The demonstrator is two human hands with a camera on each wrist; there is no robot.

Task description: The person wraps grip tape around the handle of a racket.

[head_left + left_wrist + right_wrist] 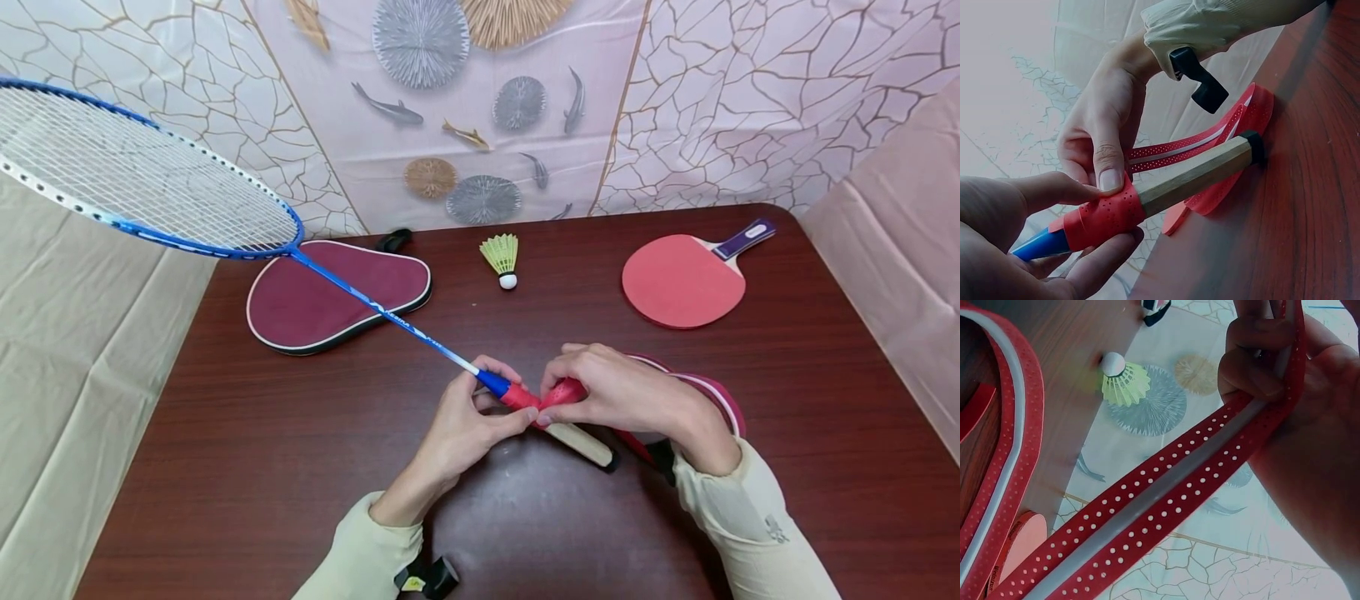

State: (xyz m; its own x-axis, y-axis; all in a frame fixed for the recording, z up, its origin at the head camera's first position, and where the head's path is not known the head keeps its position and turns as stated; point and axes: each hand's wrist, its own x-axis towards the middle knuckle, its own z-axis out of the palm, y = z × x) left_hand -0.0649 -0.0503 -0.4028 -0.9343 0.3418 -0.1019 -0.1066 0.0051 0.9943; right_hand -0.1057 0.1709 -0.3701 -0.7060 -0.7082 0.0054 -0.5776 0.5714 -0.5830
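Observation:
My left hand holds a blue badminton racket near the top of its handle, thumb pressed on the red wrap. Bare wood shows below the wrap, down to a black butt end. Pinched in my right hand is red perforated grip tape with a pale stripe along its middle. Both thumbs meet at the wrap's lower edge in the left wrist view. From the right hand the tape runs off in a long loop toward the tabletop.
A yellow shuttlecock lies at the back of the dark wooden table. To its left is a maroon paddle case, partly under the racket shaft. A red table tennis paddle lies at the back right.

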